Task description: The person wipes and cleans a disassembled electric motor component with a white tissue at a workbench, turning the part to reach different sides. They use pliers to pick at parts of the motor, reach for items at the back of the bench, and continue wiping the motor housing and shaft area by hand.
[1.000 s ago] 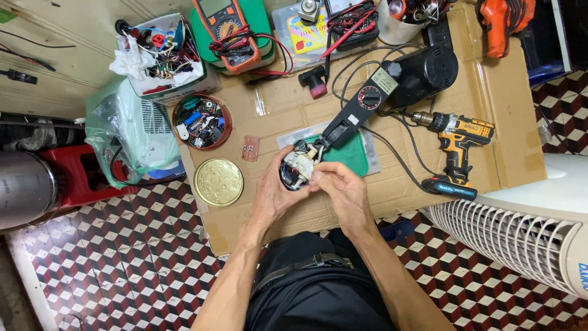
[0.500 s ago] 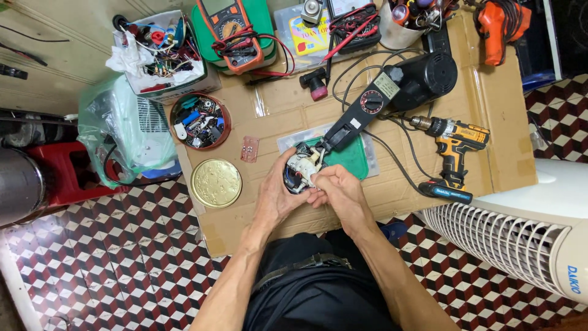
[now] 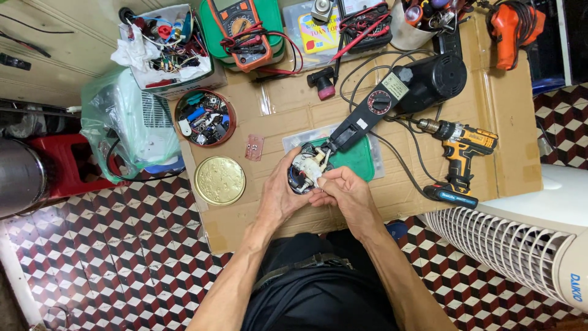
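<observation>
My left hand point(image 3: 280, 197) cups a small round black part with white insides and wires point(image 3: 304, 170), held just above a sheet of cardboard point(image 3: 392, 184). My right hand point(image 3: 344, 191) pinches at the right side of that same part with thumb and fingers. The part sits at the near end of a long black appliance handle with a round dial point(image 3: 367, 113), which leads back to a black motor housing point(image 3: 436, 76). Under the part lies a green mat point(image 3: 355, 160).
A yellow cordless drill point(image 3: 459, 153) lies to the right, a gold round lid point(image 3: 220, 180) and a red bowl of small parts point(image 3: 203, 118) to the left. An orange multimeter point(image 3: 242, 24), a box of wires point(image 3: 162, 46) and a white tower fan point(image 3: 527, 239) stand around.
The view has shifted slightly. Both hands stay on the round part; my right fingers have moved a little along its right edge.
</observation>
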